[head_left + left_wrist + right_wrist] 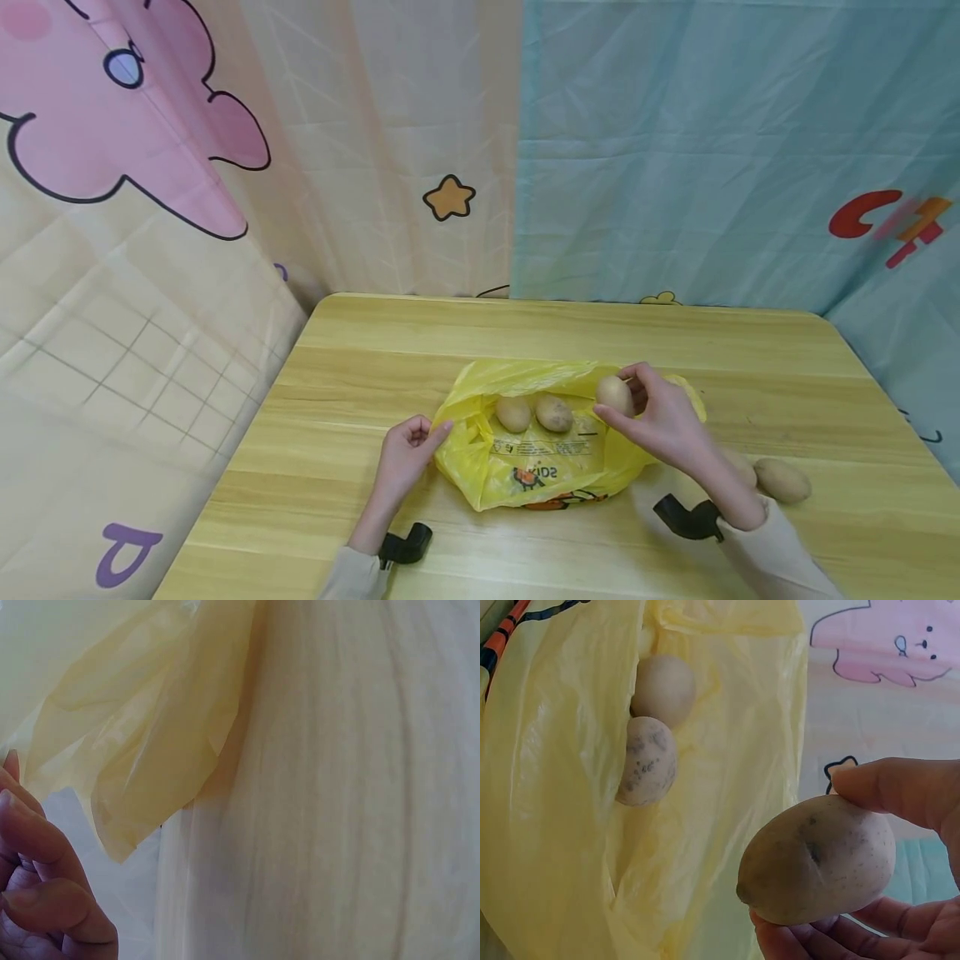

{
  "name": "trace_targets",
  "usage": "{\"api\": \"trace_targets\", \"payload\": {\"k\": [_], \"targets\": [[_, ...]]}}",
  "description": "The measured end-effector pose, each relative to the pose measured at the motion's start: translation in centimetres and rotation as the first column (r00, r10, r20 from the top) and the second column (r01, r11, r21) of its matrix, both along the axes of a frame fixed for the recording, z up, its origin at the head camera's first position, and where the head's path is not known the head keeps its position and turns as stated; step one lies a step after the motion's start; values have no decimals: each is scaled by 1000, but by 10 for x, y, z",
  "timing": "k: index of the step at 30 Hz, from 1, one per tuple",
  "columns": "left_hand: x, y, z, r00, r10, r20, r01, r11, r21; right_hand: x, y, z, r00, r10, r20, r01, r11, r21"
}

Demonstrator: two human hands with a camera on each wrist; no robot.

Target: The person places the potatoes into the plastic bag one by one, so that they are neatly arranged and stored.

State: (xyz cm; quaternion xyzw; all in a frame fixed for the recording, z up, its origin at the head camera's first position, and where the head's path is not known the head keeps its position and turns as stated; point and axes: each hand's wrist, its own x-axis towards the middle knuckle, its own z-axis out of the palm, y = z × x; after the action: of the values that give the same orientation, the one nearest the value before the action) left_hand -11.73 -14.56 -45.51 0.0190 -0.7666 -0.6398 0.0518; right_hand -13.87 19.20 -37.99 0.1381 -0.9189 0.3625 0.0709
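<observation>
A yellow plastic bag (pixel 465 467) lies on the table with its mouth spread wide. Two potatoes, a paler one (pixel 513 413) and a dark-spotted one (pixel 554 413), rest inside it. My left hand (pixel 405 454) pinches the bag's left edge; in the left wrist view its curled fingers (pixel 45 847) show beside the yellow film. Over the bag's right side, my right hand (pixel 666 417) holds another potato (pixel 817 859) between thumb and fingers. Right of the bag, one potato (pixel 782 481) lies on the table, and a second (pixel 741 467) is partly hidden behind my right wrist.
The wooden table (pixel 360 350) has rounded far corners. Printed curtains (pixel 390 100) hang behind it and along both sides. Black camera mounts (pixel 406 544) are worn on both wrists.
</observation>
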Motion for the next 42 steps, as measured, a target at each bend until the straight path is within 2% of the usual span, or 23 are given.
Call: {"api": "trace_targets", "payload": {"k": [13, 29, 42], "targets": [[0, 0, 0, 1000, 3, 3, -3, 1000, 9, -9, -7, -13, 999, 36, 5, -36, 997, 69], [0, 0, 0, 1000, -1, -2, 1, 1000, 3, -17, -12, -25, 998, 50, 49, -54, 996, 76], [0, 0, 0, 1000, 7, -9, -7, 1000, -7, -21, -11, -33, 993, 90, 81, -96, 993, 72]]}}
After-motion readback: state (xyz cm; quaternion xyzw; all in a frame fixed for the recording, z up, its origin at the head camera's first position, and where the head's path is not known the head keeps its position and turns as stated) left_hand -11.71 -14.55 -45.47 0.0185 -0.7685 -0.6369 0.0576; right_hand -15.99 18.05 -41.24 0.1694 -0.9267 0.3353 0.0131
